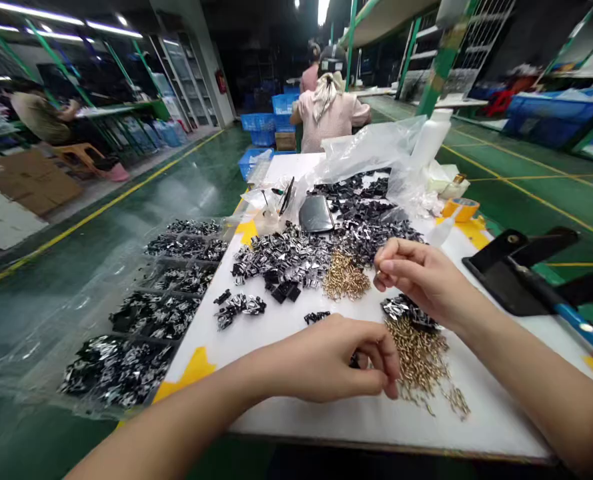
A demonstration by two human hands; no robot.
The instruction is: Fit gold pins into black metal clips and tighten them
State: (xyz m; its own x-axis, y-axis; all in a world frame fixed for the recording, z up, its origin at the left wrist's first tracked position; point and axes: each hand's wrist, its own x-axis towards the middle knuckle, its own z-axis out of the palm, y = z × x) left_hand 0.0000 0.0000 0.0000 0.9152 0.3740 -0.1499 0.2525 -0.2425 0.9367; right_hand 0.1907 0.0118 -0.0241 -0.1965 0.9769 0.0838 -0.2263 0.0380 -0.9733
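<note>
My left hand (336, 357) is over the front of the white table, fingers curled inward. A small black part (355, 361) shows between its thumb and palm; most of it is hidden. Close to those fingertips lies a pile of small brass-coloured pins (419, 353). My right hand (421, 277) is raised above it, thumb and forefinger pinched together on something too small to name. Just left of the right fingertips is a second heap of brass-coloured pins (345, 275). Small black-and-silver parts (409, 311) lie beneath the right hand, and a short row of black parts (317, 317) sits behind the left.
Heaps of black and silver parts (286, 257) spread over the table (276, 413). Left stands a compartment tray (176, 343) of similar parts. A black bracket with a blue-handled lever (583, 327) is at right. Behind are a tape roll (460, 209), a white bottle (431, 137) and a seated person (331, 117).
</note>
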